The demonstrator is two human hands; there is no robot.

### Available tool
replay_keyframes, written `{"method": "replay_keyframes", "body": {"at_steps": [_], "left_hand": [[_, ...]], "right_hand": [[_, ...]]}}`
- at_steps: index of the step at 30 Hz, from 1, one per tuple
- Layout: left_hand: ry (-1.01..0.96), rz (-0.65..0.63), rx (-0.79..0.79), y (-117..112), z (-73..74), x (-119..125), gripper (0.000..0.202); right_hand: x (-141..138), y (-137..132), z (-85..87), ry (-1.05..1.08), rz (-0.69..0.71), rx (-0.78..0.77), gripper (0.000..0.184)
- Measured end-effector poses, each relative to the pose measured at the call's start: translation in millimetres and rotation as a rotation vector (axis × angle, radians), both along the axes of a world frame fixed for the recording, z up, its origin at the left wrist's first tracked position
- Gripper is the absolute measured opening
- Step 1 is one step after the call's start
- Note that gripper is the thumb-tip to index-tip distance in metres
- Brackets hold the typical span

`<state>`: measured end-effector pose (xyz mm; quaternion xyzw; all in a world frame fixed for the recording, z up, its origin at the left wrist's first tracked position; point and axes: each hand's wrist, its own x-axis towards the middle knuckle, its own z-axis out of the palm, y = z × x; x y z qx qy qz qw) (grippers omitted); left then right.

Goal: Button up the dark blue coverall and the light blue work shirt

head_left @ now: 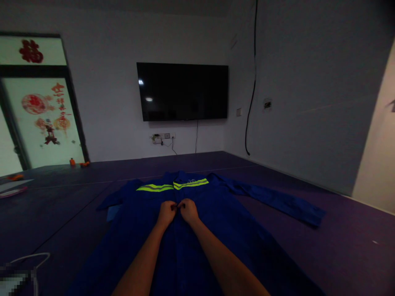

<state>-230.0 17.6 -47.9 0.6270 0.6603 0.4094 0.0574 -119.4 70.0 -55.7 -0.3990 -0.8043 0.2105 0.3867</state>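
Room is running dim; fine detail is washing out.

The dark purple floor [308, 197] is taking up most of the view. It is lying open on both sides and ahead to the far wall, so there is room all around.

The blue work jacket [216, 230] is lying flat on that floor straight in front of me, collar end away from me. Its near hem is running off the bottom edge of the view and my forearms are covering part of the front. One sleeve [277, 201] is stretching out flat to my right. The other is lying mostly tucked beside the body on my left and is hard to trace.

The black television [182, 91] is hanging on the far wall, screen off. The glass door [40, 123] with red paper decorations is being cut off by the left edge.

Two yellow-green reflective stripes [173, 186] are crossing the jacket's chest.

My left hand [166, 213] and right hand [189, 210] are meeting at the centre front below the stripes. Knuckles are nearly touching and both sets of fingers are pinching down narrow on the jacket's front edges (whether a button or a snap is sitting between them, I cannot tell).

A white cord [31, 258] is looping at lower left beside a blurred patch.
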Motion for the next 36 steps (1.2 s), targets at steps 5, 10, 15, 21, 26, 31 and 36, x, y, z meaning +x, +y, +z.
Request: {"method": "replay_keyframes", "body": {"at_steps": [5,10,15,21,26,31,36], "left_hand": [[0.004,0.009,0.003,0.3,0.4,0.5,0.019],[-0.004,0.007,0.022,-0.3,0.3,1.2,0.019],[-0.024,-0.002,0.043,-1.2,0.8,1.9,0.017],[-0.063,0.026,0.084,-0.8,0.6,2.7,0.013],[-0.096,0.051,0.107,0.3,0.0,1.7,0.007],[-0.074,-0.003,0.05,-10.6,2.6,6.8,0.024],[0.054,0.026,-0.138,-34.2,7.9,19.3,0.023]], "right_hand": [[1.6,-3.2,2.4,0.037,-0.03,-0.036,0.029],[3.1,-4.0,3.1,0.103,-0.084,-0.04,0.036],[2.1,-5.0,1.5,0.003,-0.005,0.062,0.048],[-0.9,-4.7,-5.1,-0.125,-0.013,0.111,0.036],[-0.2,0.2,-6.0,-0.003,-0.028,0.081,0.028],[4.6,-5.7,0.8,0.152,-0.092,0.027,0.031],[13.7,-25.5,4.4,0.193,-0.118,-0.007,0.033]]}}
